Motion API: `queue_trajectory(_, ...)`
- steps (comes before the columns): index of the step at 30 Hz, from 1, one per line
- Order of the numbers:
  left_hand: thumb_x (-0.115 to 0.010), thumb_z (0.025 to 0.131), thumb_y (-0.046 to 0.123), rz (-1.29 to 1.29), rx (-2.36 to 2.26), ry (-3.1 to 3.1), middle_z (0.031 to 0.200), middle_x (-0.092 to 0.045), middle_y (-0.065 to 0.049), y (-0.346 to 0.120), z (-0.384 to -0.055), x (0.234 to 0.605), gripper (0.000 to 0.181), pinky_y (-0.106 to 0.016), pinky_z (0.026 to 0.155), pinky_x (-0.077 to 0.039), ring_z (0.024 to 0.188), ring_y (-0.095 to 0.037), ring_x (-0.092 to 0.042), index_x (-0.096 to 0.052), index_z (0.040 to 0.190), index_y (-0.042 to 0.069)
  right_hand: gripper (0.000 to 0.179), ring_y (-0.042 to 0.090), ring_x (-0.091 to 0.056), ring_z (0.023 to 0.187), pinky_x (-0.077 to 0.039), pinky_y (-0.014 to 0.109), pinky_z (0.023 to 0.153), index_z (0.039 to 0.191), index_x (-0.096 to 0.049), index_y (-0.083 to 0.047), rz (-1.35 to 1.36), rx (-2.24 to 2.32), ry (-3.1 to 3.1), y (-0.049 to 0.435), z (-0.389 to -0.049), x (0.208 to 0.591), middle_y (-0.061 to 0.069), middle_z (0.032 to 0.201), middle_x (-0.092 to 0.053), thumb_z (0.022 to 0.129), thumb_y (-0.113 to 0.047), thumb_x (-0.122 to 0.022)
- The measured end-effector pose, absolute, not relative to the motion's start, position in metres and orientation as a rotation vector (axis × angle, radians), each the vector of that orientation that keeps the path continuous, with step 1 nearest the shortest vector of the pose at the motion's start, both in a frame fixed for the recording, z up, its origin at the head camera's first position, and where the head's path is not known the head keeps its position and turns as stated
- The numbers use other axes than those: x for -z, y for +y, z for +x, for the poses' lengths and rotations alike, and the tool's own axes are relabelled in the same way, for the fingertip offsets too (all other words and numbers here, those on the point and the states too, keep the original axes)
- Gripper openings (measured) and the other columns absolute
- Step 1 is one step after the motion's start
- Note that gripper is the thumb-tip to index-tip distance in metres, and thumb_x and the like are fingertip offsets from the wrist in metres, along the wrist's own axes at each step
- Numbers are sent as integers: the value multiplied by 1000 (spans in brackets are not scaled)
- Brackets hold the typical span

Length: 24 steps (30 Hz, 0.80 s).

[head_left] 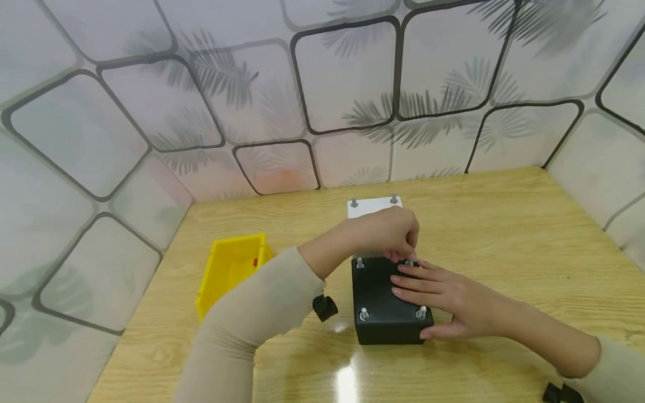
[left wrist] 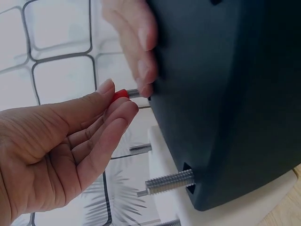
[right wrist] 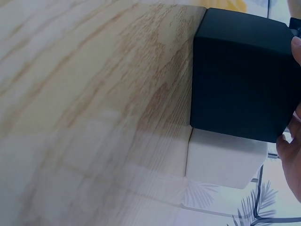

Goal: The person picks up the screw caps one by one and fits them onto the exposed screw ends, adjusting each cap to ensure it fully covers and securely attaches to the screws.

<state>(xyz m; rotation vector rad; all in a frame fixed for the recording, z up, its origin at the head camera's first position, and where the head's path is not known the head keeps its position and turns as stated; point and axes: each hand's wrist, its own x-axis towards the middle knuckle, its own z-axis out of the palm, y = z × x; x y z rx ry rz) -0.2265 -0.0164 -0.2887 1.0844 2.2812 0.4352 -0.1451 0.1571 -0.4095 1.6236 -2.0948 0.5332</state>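
A black box [head_left: 380, 291] with a threaded bolt standing up near each top corner sits on the wooden table. My left hand [head_left: 390, 229] reaches over to its far right corner. Between thumb and fingertips it pinches a small red cap [left wrist: 120, 95] at the tip of the bolt [left wrist: 135, 93] there. My right hand [head_left: 443, 291] lies with straight fingers across the right part of the box's top, thumb against the near right side. Behind the black box is a white box [head_left: 364, 208] with bolts too, partly hidden by my left hand.
At left stands a yellow bin [head_left: 229, 268] with a small red piece [head_left: 255, 262] inside, its near right part hidden by my left sleeve. Patterned cloth walls [head_left: 347, 78] border the wooden table [head_left: 504, 235] at the back and sides.
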Motion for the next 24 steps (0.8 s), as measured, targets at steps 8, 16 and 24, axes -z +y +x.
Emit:
queue_trajectory(8,-62,91,10,1073,-488,2211,72,-68,-5,-16,-228,289,12,-24,60,-56,65,-15,-67,-70,83,6,66,30,-48,126,-18,36,116,134,-51,-2,1625,-549,-2099,157,-145,410,16,137,-51,86,-46,-65)
queue_trajectory(16,-64,90,12,1082,-445,2215,74,-68,-3,-14,-232,290,9,-20,60,-54,65,-12,-66,-71,86,8,65,34,-45,127,-18,37,116,133,-52,-1,1623,-554,-2084,158,-146,408,18,137,-51,87,-46,-64)
queue_trajectory(24,-68,88,14,1094,-450,2249,73,-66,-1,-17,-234,294,7,-26,65,-55,67,-15,-65,-69,83,10,66,35,-43,129,-18,38,116,134,-51,0,1636,-566,-2079,157,-147,409,18,137,-50,87,-46,-64)
